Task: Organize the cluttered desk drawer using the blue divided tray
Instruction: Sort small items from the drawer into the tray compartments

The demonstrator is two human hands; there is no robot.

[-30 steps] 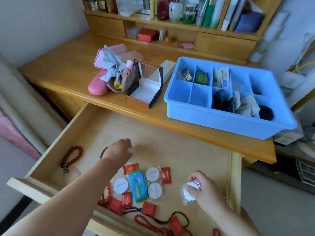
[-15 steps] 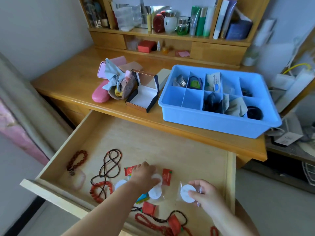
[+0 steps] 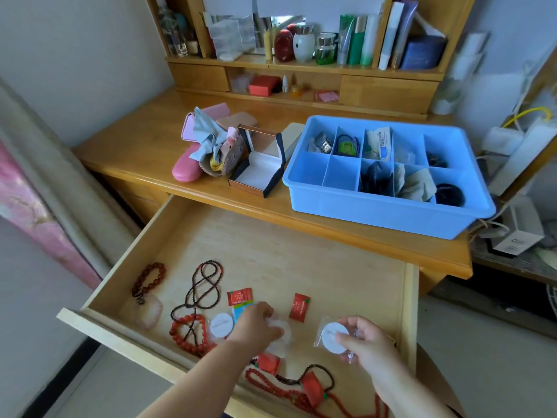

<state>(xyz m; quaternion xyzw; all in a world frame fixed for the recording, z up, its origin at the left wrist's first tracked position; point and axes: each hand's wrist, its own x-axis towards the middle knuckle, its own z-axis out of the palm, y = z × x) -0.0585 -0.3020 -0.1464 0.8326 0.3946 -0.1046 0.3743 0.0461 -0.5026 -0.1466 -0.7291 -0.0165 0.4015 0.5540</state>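
Note:
The open wooden drawer point(image 3: 271, 254) holds bead bracelets, red sachets and white round pads in clear wrappers. My right hand point(image 3: 366, 342) pinches one wrapped white pad point(image 3: 331, 337) just above the drawer floor at the front right. My left hand point(image 3: 256, 325) curls its fingers over another wrapped white pad point(image 3: 281, 333) lying in the drawer. A third white pad point(image 3: 221, 324) lies to the left of that hand. The blue divided tray point(image 3: 376, 212) stands on the desktop at the right, several compartments filled and its two front-left ones bare.
An open jewellery box point(image 3: 259, 171), a pink case point(image 3: 187, 168) and a cloth-stuffed pouch sit on the desk left of the tray. Red and dark bead strings point(image 3: 193, 297) lie at the drawer's left and front. A red sachet point(image 3: 299, 306) lies between my hands.
My left hand came back from the drawer's middle and closed over a white pad near the front. My right hand keeps holding its wrapped pad, shifted slightly. The camera tilted up a little.

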